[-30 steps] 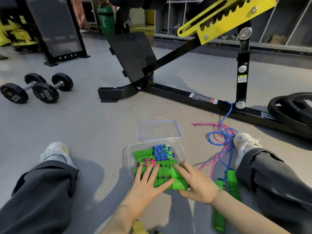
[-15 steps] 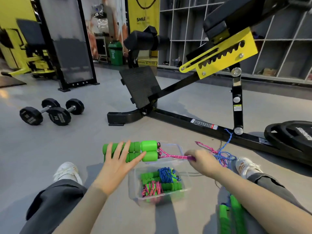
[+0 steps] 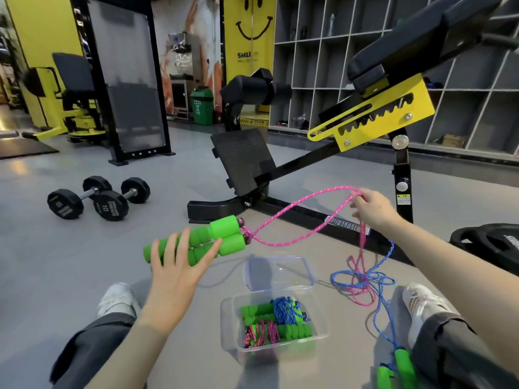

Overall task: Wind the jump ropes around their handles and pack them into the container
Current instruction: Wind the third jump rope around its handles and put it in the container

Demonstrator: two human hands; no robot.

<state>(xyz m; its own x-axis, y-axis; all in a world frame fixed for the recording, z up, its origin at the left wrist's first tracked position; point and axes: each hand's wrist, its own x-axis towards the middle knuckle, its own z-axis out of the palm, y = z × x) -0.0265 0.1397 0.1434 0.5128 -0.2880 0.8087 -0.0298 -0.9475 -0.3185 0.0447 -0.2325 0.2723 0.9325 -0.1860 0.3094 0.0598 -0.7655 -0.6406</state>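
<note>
Biggest item: black-and-yellow adjustable gym bench (image 3: 303, 161), standing beyond the clear rectangular plastic container (image 3: 225, 318), its base rail running across the grey floor behind it. Grey open cubby shelving (image 3: 323, 66) lines the wall far beyond the container, to the R. Stack of black weight plates (image 3: 488, 245) lies well R of the container. Two black hex dumbbells (image 3: 101, 200) lie side by side, far L of and beyond it.

The container sits on the floor btw the person's legs and holds two wound rope bundles (image 3: 269, 318): green foam handles, one wrapped in blue cord, one in pink. Its clear plastic lid (image 3: 280, 272) lies flat just beyond it, touching or nearly so; can't tell which.

L hand (image 3: 174, 270) is raised up and L of the container, back to the camera, fingers spread and nearly straight across a pair of green foam handles (image 3: 224, 234) held side by side; grip on the far side is hidden. The pink braided jump rope (image 3: 297, 203) runs from those handles in a loop up to the R hand (image 3: 370, 209), raised up and R of the container, fingertips pinched on it. The rest hangs to a tangle on the floor, R of the lid, mixed w/ a blue braided jump rope (image 3: 362, 279). The blue rope's green handles (image 3: 401, 366) lie R of the container, by the R leg.
</note>
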